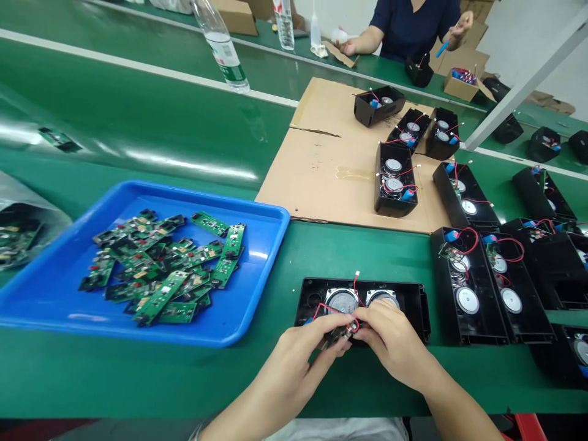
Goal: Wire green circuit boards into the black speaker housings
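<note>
Over an open black speaker box [416, 306] lying on the green bench, my two hands meet. My left hand [294, 358] is closed on a small circuit board [337, 334], mostly covered by the fingers. My right hand [395, 340] pinches at the same board's end, where a red wire [323, 306] curls in; its plug is hidden by the fingertips. Two round speaker drivers sit in the box, the left driver [341, 301] in plain view and the right driver [381, 297] partly behind my right hand. Another thin red lead with a white plug [357, 274] sticks up between them.
Left of me stands a blue tray [261, 269] with a pile of circuit boards [160, 297]. Several black speaker boxes [468, 294] crowd the right side; others stand on a cardboard sheet [312, 171]. A water bottle [225, 55] and a co-worker [408, 27] are across the bench.
</note>
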A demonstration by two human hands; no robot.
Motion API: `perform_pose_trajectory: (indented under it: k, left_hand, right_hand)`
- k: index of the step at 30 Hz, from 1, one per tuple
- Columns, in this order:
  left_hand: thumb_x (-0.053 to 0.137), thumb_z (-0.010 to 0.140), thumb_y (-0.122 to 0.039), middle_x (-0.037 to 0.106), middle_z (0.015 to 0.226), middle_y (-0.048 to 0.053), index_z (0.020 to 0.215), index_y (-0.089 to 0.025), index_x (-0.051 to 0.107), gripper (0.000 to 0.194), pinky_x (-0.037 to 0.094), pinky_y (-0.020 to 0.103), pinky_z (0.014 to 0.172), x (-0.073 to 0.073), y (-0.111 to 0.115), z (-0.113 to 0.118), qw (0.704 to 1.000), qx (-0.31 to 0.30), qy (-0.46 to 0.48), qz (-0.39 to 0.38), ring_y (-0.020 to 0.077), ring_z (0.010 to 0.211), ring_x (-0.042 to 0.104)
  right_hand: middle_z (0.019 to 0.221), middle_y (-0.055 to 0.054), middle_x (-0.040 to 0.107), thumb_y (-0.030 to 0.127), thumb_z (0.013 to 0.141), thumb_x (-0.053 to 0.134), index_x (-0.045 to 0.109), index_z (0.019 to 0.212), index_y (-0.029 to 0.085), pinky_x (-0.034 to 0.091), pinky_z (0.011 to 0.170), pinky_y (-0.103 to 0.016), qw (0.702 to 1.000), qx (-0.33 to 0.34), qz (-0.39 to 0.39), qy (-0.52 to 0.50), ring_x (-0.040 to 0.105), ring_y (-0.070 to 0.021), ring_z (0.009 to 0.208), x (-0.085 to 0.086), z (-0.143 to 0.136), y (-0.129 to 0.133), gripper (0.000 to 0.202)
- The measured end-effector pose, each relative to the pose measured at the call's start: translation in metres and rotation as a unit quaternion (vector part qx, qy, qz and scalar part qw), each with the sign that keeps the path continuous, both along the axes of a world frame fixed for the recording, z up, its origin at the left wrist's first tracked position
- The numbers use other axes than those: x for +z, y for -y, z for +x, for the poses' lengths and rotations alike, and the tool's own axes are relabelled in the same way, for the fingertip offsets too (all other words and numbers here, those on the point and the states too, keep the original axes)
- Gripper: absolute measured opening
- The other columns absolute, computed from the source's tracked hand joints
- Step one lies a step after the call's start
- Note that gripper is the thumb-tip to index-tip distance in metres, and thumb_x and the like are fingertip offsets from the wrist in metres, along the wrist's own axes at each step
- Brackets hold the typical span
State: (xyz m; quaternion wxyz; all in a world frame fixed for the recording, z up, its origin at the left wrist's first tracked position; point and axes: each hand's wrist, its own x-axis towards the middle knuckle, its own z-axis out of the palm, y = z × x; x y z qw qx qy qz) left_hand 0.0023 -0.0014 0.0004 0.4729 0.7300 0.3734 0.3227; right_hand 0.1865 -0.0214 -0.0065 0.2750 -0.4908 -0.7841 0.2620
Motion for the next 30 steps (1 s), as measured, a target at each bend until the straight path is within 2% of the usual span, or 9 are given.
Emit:
perform_pose_trajectory:
  k: [3,6,8,11,15,18,23,26,30]
  left_hand:
    - [0.051,0.086,-0.018,0.074,0.072,-0.005,0.101,-0.026,0.059,0.019,0.053,0.014,0.061,0.001,0.0,-0.001,0.998,0.011,0.017,-0.053,0.0105,0.063,0.071]
    - [0.053,0.085,-0.023,0.075,0.073,-0.004,0.099,-0.026,0.06,0.016,0.055,0.016,0.06,-0.001,0.003,-0.004,0.993,0.041,0.022,-0.112,0.0124,0.063,0.071]
    - [0.056,0.082,-0.028,0.075,0.074,-0.004,0.097,-0.026,0.06,0.015,0.055,0.017,0.055,-0.003,0.005,-0.006,0.99,0.088,0.023,-0.11,0.0131,0.061,0.071]
    - [0.063,0.076,-0.032,0.075,0.069,-0.005,0.091,-0.026,0.06,0.016,0.052,0.016,0.044,-0.005,0.007,-0.009,0.985,0.15,0.004,-0.083,0.0132,0.053,0.069]
    - [0.064,0.073,-0.031,0.073,0.061,-0.004,0.082,-0.024,0.056,0.015,0.051,0.017,0.039,-0.003,0.008,-0.006,0.981,0.169,-0.047,-0.08,0.014,0.047,0.067]
    - [0.063,0.076,-0.035,0.072,0.06,-0.004,0.083,-0.023,0.054,0.016,0.048,0.015,0.036,-0.001,0.009,0.0,0.98,0.184,-0.071,-0.009,0.0135,0.047,0.067]
    - [0.053,0.085,-0.043,0.073,0.064,-0.003,0.087,-0.023,0.051,0.02,0.047,0.013,0.034,-0.005,0.007,0.011,0.967,0.204,-0.112,0.101,0.0124,0.045,0.067]
    - [0.049,0.087,-0.045,0.073,0.067,-0.003,0.09,-0.023,0.051,0.022,0.049,0.014,0.035,-0.01,0.007,0.015,0.965,0.207,-0.108,0.12,0.0132,0.046,0.068]
    - [0.054,0.085,-0.038,0.072,0.068,-0.004,0.093,-0.024,0.052,0.016,0.052,0.016,0.039,-0.011,0.007,0.018,0.972,0.194,-0.096,0.086,0.0139,0.048,0.068]
  right_hand:
    - [0.07,-0.003,0.054,0.031,0.099,0.029,0.055,0.09,0.016,0.04,0.058,-0.028,1.0,-0.009,-0.002,0.009,0.049,-0.016,0.064,0.001,-0.002,0.0,0.031]
    - [0.08,-0.003,0.057,0.035,0.097,0.038,0.055,0.093,0.018,0.041,0.059,-0.025,0.999,-0.033,-0.039,-0.005,0.051,-0.0146,0.065,0.002,-0.002,-0.002,0.024]
    - [0.086,-0.004,0.058,0.036,0.094,0.045,0.054,0.096,0.019,0.041,0.055,-0.024,0.993,-0.099,-0.065,-0.014,0.051,-0.0132,0.061,0.002,-0.004,-0.004,0.02]
    - [0.076,-0.002,0.059,0.031,0.09,0.048,0.051,0.094,0.019,0.039,0.053,-0.025,0.975,-0.188,-0.117,-0.008,0.05,-0.0132,0.054,0.001,-0.009,-0.008,0.012]
    - [0.066,0.002,0.056,0.026,0.086,0.048,0.046,0.087,0.02,0.035,0.05,-0.023,0.961,-0.221,-0.161,-0.047,0.048,-0.0126,0.052,0.0,-0.015,-0.013,0.006]
    - [0.061,0.005,0.05,0.024,0.084,0.047,0.047,0.086,0.02,0.032,0.047,-0.021,0.956,-0.22,-0.165,-0.099,0.044,-0.0108,0.049,0.003,-0.011,-0.014,0.004]
    - [0.064,0.003,0.049,0.016,0.083,0.046,0.052,0.079,0.019,0.035,0.049,-0.021,0.969,-0.164,-0.139,-0.122,0.045,-0.0099,0.053,0.007,-0.002,-0.009,0.008]
    - [0.07,0.0,0.052,0.017,0.088,0.043,0.054,0.078,0.019,0.038,0.055,-0.022,0.986,-0.122,-0.077,-0.085,0.048,-0.0115,0.06,0.005,-0.001,-0.006,0.015]
    - [0.072,-0.001,0.052,0.018,0.093,0.038,0.054,0.079,0.018,0.04,0.056,-0.024,0.994,-0.101,-0.029,-0.034,0.049,-0.0131,0.062,-0.001,-0.001,-0.004,0.021]
